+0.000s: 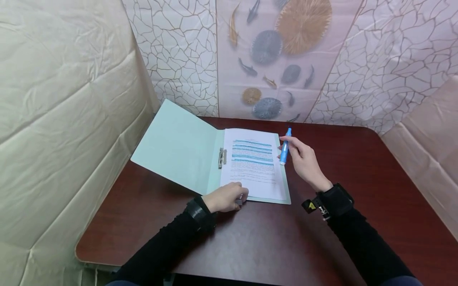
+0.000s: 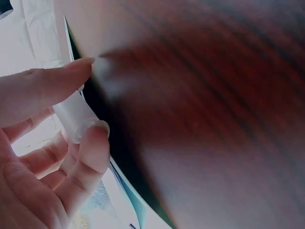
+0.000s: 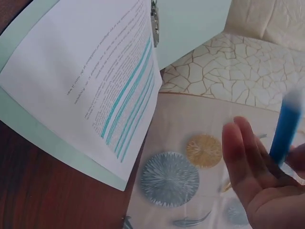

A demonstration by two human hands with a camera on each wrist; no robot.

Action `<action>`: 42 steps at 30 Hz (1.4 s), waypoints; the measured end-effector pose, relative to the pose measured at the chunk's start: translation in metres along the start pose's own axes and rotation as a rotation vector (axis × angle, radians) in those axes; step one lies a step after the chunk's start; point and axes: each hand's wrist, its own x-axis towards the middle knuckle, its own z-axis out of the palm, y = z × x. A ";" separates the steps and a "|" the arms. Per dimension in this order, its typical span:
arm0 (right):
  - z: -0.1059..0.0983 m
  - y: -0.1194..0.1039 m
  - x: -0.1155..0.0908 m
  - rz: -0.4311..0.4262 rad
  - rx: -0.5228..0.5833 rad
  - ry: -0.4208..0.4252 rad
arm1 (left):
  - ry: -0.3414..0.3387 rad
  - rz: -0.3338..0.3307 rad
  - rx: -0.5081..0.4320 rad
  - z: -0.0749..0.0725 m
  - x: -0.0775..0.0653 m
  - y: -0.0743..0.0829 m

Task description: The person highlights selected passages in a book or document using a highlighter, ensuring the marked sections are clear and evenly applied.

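Observation:
My right hand (image 1: pixel 307 163) holds a blue highlighter (image 1: pixel 285 149) between thumb and fingers, over the right edge of the page; its dark tip points away from me. In the right wrist view the highlighter (image 3: pixel 284 131) is partly blurred. My left hand (image 1: pixel 225 197) pinches a small translucent whitish cap (image 2: pixel 76 114) at the near edge of the folder. A printed sheet (image 1: pixel 250 182), with several lines marked in blue, lies in the open pale green folder (image 1: pixel 179 147). The metal clip (image 1: pixel 221 158) sits along the folder's spine.
The dark reddish-brown table (image 1: pixel 358 171) extends to the right and in front of the folder. Behind it hangs a patterned backdrop (image 1: pixel 179 51). A cream padded sheet (image 1: pixel 71 99) borders the left side, near the folder's raised cover.

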 end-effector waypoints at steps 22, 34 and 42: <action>-0.008 -0.008 0.009 -0.017 0.620 0.099 | 0.151 -0.025 -0.069 -0.007 -0.004 -0.006; -0.014 -0.020 0.009 0.088 0.852 0.044 | 0.359 -0.188 0.017 -0.010 -0.008 -0.019; -0.014 -0.023 0.009 0.090 0.947 -0.014 | 0.272 -0.235 0.064 -0.009 -0.008 -0.022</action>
